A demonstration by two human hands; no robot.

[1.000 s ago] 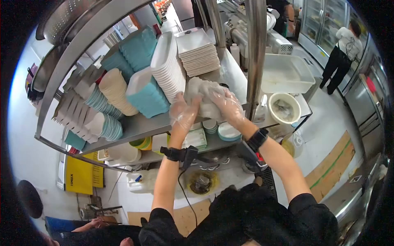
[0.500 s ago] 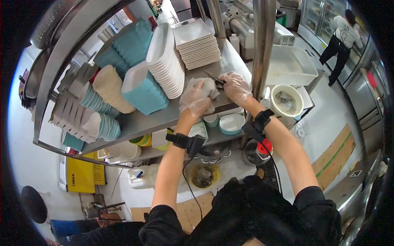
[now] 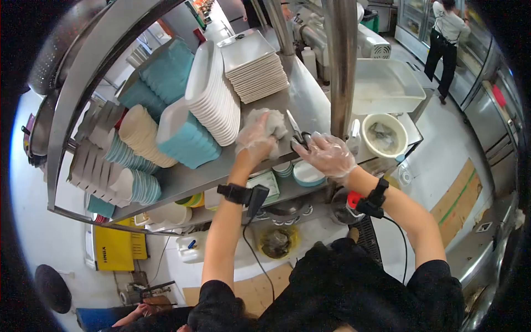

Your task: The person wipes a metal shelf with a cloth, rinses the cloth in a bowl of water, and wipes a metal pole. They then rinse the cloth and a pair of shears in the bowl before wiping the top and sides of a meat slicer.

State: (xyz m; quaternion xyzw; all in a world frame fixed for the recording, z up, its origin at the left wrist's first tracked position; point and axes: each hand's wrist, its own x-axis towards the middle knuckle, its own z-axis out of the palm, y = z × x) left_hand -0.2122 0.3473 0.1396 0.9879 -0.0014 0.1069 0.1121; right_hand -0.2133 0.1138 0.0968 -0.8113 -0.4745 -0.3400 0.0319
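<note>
On the steel shelf [image 3: 310, 102] before you, from the left, stand one stack of white oblong dishes [image 3: 213, 94] and one stack of square plates [image 3: 254, 66]. Next lie one grey-white bundle [image 3: 272, 119] and one pair of scissors [image 3: 295, 130], with one white tub [image 3: 387, 88] further right. It is a kitchen, where one person [image 3: 445, 27] stands by the fridges. Your left hand [image 3: 255, 138] curls down over the bundle, holding it. Your right hand [image 3: 331, 156] is loosely spread, fingertips touching the scissors' black handles, gripping nothing.
</note>
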